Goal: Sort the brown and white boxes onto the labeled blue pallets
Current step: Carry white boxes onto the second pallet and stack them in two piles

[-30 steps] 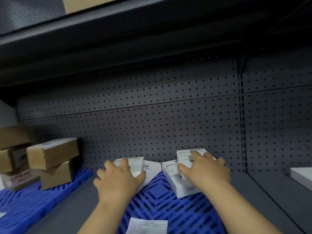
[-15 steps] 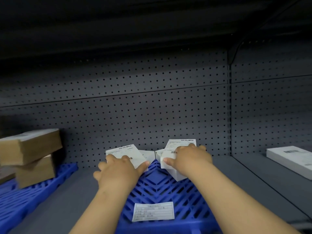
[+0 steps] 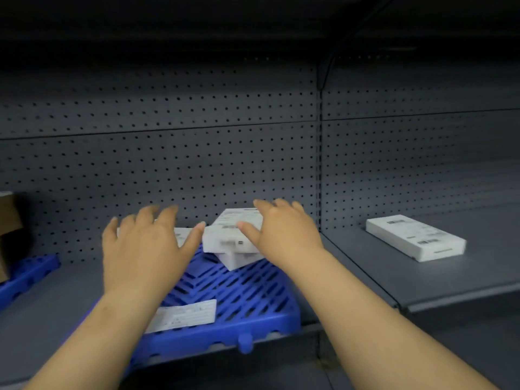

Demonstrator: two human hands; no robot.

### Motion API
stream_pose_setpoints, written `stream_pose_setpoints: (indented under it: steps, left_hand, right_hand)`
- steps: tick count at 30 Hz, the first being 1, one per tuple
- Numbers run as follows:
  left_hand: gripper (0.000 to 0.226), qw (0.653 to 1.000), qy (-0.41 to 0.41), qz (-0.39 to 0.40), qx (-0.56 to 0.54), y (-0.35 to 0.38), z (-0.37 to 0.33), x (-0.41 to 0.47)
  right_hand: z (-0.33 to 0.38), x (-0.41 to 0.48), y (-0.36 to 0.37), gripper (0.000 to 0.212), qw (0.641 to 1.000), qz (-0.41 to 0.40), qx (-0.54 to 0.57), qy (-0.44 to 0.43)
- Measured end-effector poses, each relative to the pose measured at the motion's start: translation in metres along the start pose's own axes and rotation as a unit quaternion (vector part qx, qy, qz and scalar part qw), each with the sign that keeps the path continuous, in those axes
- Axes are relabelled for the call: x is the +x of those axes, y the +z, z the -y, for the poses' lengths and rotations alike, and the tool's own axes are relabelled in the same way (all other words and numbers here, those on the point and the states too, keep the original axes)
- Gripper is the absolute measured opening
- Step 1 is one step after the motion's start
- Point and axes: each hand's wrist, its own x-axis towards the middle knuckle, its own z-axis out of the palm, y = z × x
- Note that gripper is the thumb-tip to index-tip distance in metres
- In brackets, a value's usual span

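Two white boxes [image 3: 232, 239] lie stacked, slightly askew, at the back of the middle blue pallet [image 3: 239, 299]. My right hand [image 3: 281, 235] is at the stack's right side, fingers apart, thumb tip touching the top box. A third white box [image 3: 181, 235] lies flat at the pallet's back left, mostly hidden behind my left hand [image 3: 146, 249]. That hand hovers over it with fingers spread and holds nothing. A paper label [image 3: 183, 316] lies on the pallet's front.
A second blue pallet [image 3: 28, 274] at the far left carries brown boxes [image 3: 8, 218], cut off by the frame edge. Another white box [image 3: 413, 237] lies on the grey shelf [image 3: 422, 277] to the right. A pegboard wall closes the back.
My left hand has lifted off its white box and spread its fingers. My right hand has slid from the top of the stacked box toward its right side. The view has shifted right.
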Motion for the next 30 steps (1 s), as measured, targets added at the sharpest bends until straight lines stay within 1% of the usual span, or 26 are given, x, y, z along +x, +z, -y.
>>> stream_pose_setpoints:
  steps: [3,7,10,12,14,16,20,21,23,27,30]
  left_hand:
    - [0.057,0.997,0.052,-0.046,-0.043,-0.004,-0.030,-0.012]
    - [0.055,0.989,0.106,-0.064,-0.083,-0.009,-0.084,-0.033]
    - [0.055,0.980,0.131,-0.077,-0.126,-0.013,-0.134,-0.056]
    - [0.054,0.977,0.137,-0.079,-0.143,-0.013,-0.168,-0.075]
    - [0.054,0.977,0.128,-0.072,-0.155,-0.013,-0.203,-0.100]
    - [0.054,0.977,0.114,-0.059,-0.171,-0.010,-0.236,-0.129]
    - [0.052,0.975,0.109,-0.034,-0.190,0.009,-0.291,-0.185]
    - [0.051,0.975,0.109,-0.027,-0.192,0.016,-0.300,-0.197]
    - [0.053,0.975,0.113,-0.007,-0.190,0.034,-0.312,-0.224]
    - [0.056,0.976,0.131,0.044,-0.170,0.080,-0.314,-0.272]
    - [0.059,0.977,0.118,0.091,-0.153,0.112,-0.307,-0.299]
  right_hand:
    - [-0.031,-0.021,-0.010,0.063,0.997,-0.063,-0.004,-0.049]
    - [-0.091,-0.051,-0.022,0.059,0.990,-0.108,0.023,-0.084]
    - [-0.146,-0.077,-0.027,0.055,0.977,-0.175,0.046,-0.110]
    - [-0.187,-0.094,-0.032,0.053,0.974,-0.186,0.061,-0.117]
    - [-0.229,-0.112,-0.038,0.052,0.972,-0.185,0.070,-0.129]
    - [-0.270,-0.131,-0.039,0.051,0.967,-0.200,0.075,-0.142]
    - [-0.337,-0.171,-0.025,0.046,0.953,-0.225,0.094,-0.178]
    - [-0.350,-0.181,-0.017,0.046,0.953,-0.220,0.101,-0.181]
    - [-0.373,-0.202,0.006,0.047,0.966,-0.171,0.103,-0.165]
    - [-0.404,-0.237,0.073,0.052,0.993,-0.054,0.065,-0.085]
    - [-0.415,-0.256,0.128,0.062,0.998,0.035,0.053,-0.021]
